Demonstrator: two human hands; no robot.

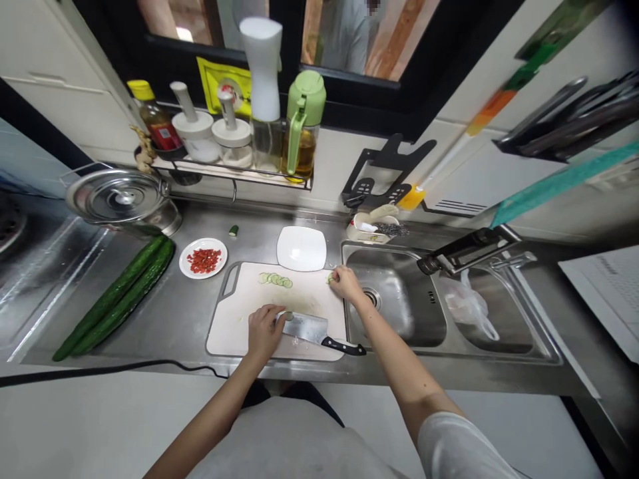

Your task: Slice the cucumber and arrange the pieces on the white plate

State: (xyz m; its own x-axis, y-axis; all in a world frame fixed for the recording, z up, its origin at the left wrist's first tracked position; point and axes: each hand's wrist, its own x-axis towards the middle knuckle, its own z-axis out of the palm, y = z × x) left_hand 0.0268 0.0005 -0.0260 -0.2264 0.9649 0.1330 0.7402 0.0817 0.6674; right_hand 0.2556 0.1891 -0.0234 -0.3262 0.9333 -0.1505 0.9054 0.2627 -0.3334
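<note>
A cleaver [305, 327] lies flat on the white cutting board [229, 332], its black handle reaching past the board's right edge. My left hand [263, 330] is at the blade's far end, fingers closed around a small cucumber piece [288, 316] whose cut face shows. At the board's upper right corner my right hand [345, 285] pinches thin cucumber slices [330, 277], partly hidden by the fingers. A row of overlapping cucumber slices [275, 280] rests on the upper part of the board. Just behind the board sits a white square plate [301, 248].
Left of the board are a plate of chopped red pepper [204, 260], two whole cucumbers [117, 296] and a lidded steel pot [124, 196]. A cucumber end [233, 231] lies behind. The double sink [399, 299] borders the right. Bottles [303, 126] stand on a wall rack.
</note>
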